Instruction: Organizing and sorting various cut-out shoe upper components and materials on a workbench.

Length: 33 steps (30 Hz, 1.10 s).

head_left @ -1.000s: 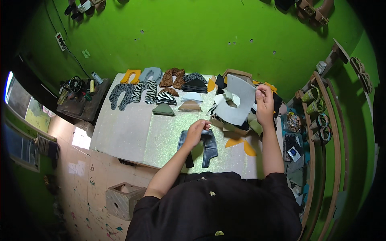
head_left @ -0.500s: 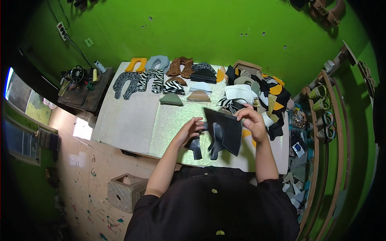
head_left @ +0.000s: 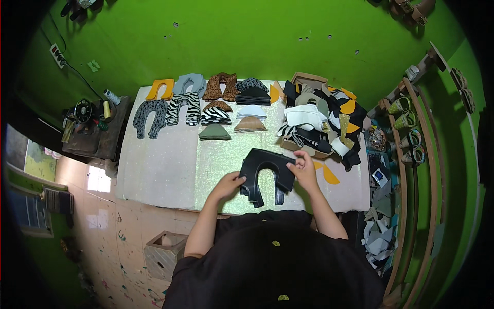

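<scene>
Where hands [head_left: 226, 184] [head_left: 304, 172] meet, black pieces [head_left: 266, 175].

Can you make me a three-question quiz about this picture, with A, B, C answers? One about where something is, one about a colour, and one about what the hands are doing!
1. Where is the jumbled heap of cut pieces?
A. on the person's right side of the table
B. on the floor
C. on the wall

2. What colour is the U-shaped leather stack between the hands?
A. orange
B. black
C. white

3. What are the hands doing?
A. resting in the lap
B. both holding the stack
C. waving

Answers:
1 A, the heap sits at the right end of the pale table.
2 B, the pieces look black.
3 B, the left hand and right hand each hold one side.
</scene>
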### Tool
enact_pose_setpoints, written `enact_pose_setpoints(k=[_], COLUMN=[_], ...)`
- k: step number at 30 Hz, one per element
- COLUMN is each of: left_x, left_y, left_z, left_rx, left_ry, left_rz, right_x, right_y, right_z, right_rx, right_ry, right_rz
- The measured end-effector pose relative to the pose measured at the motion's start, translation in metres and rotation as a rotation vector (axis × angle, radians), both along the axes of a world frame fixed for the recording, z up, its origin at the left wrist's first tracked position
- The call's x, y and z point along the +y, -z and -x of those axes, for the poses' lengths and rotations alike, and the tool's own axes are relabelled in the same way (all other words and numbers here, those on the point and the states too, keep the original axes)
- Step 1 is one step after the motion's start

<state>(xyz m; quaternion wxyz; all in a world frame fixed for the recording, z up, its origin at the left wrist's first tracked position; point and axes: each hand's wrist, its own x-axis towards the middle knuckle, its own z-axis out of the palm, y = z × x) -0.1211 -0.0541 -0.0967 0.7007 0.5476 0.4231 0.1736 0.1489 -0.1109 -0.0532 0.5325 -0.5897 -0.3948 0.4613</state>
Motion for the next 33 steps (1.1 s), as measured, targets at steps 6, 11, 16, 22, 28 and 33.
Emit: enact_pose_setpoints(k=[6,11,16,22,28,33], left_x=[-0.018,-0.029,-0.032,-0.017,-0.014,-0.013], left_y=[0.035,0.021,0.0,-0.013,0.0,0.011], left_z=[-0.002,-0.011,-0.016,-0.017,-0.049,-0.054], left_rx=[0.131,0.408,0.714,0.722,0.78,0.764], left_ry=[-0.049,0.018,0.066,-0.19,-0.062,-0.092], left_rz=[-0.09,-0.309,-0.44,-0.614,-0.556,-0.689], right_x=[0.018,0.034,0.037,0.027,0.01,0.006], right_y=[0.066,0.068,0.079,0.033,0.03,0.052], right_z=[-0.005,-0.003,-0.008,0.018,0.036,0.038], right_rx=[-0.071,-0.303,-0.889,-1.04,-1.08,-1.097], right_ry=[0.023,-0.001,-0.039,-0.031,-0.108,-0.053], right_rz=[0.049,0.063,-0.052,0.397,0.524,0.497])
